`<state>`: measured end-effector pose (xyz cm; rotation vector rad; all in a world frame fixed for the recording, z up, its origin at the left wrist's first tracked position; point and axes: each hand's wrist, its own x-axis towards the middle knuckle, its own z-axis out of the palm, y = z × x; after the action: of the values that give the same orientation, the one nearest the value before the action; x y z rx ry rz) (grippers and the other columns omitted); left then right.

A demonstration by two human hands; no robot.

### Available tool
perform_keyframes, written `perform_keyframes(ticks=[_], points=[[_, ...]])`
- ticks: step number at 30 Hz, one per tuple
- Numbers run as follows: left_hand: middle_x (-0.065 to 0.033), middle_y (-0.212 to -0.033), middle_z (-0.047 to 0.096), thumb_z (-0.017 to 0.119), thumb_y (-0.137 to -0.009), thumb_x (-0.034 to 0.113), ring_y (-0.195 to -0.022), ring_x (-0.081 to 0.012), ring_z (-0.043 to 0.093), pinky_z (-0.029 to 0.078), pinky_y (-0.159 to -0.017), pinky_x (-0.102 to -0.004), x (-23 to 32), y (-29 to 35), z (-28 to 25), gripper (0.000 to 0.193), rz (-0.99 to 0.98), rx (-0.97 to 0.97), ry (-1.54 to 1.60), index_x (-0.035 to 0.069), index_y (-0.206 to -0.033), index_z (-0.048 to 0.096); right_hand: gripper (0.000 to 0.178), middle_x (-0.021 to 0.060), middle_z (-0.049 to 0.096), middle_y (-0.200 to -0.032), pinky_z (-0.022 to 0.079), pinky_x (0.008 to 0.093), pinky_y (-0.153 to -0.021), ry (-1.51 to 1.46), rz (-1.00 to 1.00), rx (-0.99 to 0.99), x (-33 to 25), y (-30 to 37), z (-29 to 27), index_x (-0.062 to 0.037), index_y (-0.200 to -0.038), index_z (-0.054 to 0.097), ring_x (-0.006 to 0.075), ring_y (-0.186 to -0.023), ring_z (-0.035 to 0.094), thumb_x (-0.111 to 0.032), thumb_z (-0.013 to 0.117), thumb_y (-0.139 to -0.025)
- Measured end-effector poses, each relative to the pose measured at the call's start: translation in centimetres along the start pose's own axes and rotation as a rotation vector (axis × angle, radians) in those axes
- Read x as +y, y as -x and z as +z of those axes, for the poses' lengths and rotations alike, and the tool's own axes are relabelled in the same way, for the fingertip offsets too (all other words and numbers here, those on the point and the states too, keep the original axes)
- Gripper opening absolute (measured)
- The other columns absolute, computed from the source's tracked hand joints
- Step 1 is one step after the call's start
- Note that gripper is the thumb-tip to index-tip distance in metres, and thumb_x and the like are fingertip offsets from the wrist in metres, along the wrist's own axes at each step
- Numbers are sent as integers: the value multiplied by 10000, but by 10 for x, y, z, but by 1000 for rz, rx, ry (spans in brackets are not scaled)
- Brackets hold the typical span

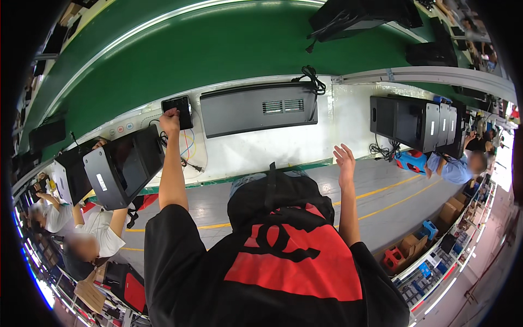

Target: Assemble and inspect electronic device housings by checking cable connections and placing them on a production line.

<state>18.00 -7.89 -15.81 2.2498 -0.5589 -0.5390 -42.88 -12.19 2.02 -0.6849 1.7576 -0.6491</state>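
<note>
My left hand (170,121) is at the small flat black box (186,111) on the white worktop, its fingers curled in against the box's surface. Whatever is between those fingertips is hidden. Thin coloured wires (189,143) run out below the box. Just right of it lies a long dark grey metal case (234,111) with two vent grilles (283,106) on its upper side. A coiled black power cord (311,79) rests at the case's far right corner. My right hand (345,163) is held up near the worktop's front edge, fingers apart, holding nothing.
More black cases stand at the left (125,163) and right (400,120) of the worktop. Beyond a metal rail runs a green conveyor belt (218,49) carrying a dark case (359,22). Co-workers in a white shirt (103,229) and a blue shirt (455,170) are on either side.
</note>
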Motion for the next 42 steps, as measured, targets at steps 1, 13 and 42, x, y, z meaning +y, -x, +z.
perform_keyframes(ticks=[1,13,42], points=[[-100,-813,709,678,-761,15,-729,-145,666,532,-690,-280,1,1,1,180,2,2,-2,-10,-937,707,400,83,610,-1223,299,380,-1015,-3,0,-2,0,0,0,-102,-1292,494,228,-1166,539,-254,470,-923],[-120,-991,642,615,-875,-5,-860,-176,612,517,-793,-286,194,146,-84,225,-161,-241,1181,-58,-1094,614,184,112,653,-973,434,303,-885,127,-593,-23,-97,79,58,20,-1076,575,174,-965,601,-63,520,-921],[-163,-967,664,597,-883,-8,-837,-188,632,511,-749,-309,344,321,-101,154,61,-797,1169,-43,-1032,618,186,87,571,-885,401,387,-619,484,-1193,-573,-307,298,53,-96,-1002,570,226,-662,492,-173,545,-835]])
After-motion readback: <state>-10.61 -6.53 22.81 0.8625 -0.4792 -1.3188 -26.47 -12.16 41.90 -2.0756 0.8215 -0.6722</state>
